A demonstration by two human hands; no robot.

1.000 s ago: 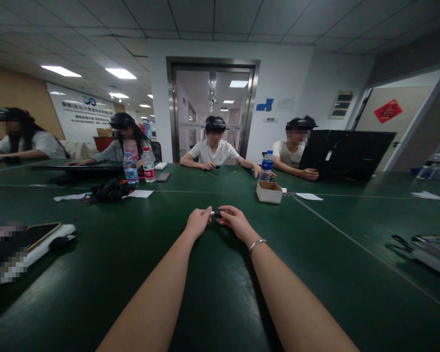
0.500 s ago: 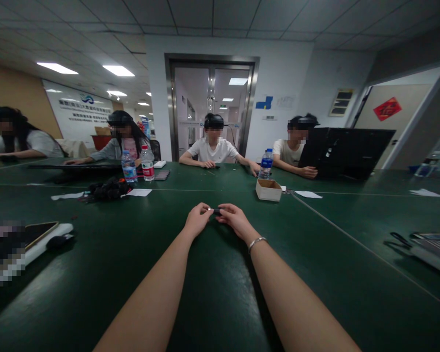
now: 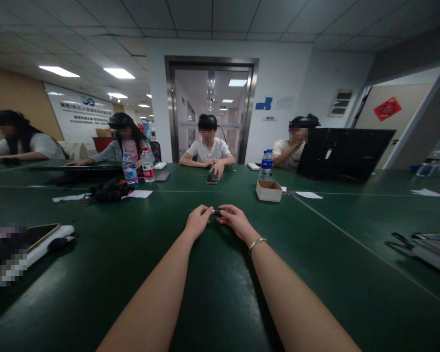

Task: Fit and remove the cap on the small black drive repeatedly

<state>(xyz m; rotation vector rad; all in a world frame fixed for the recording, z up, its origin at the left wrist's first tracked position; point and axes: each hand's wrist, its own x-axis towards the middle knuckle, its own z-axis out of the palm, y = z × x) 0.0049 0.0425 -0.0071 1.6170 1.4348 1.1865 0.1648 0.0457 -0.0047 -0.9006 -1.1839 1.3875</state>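
Observation:
A small dark stick-like object [image 3: 217, 212] with a silvery part at its left end is held level just above the green table [image 3: 220, 274]; its kind cannot be made out. My left hand [image 3: 198, 220] pinches the silvery end between thumb and fingers. From the other side, my right hand [image 3: 236, 220] closes on the dark end, partly hiding it. A silver bracelet [image 3: 257, 244] circles my right wrist.
Ahead to the right stands an open cardboard box [image 3: 269, 191] near a water bottle [image 3: 266, 165]. Two bottles [image 3: 148, 166] and a black tangled bundle [image 3: 112, 190] are at the left. A person [image 3: 208, 149] across the table touches a phone [image 3: 211, 179]. A black monitor [image 3: 346, 154] stands at right.
More of the silvery end now shows between my hands, which have barely moved. The person across has brought an arm inward, and a hand now rests at the phone.

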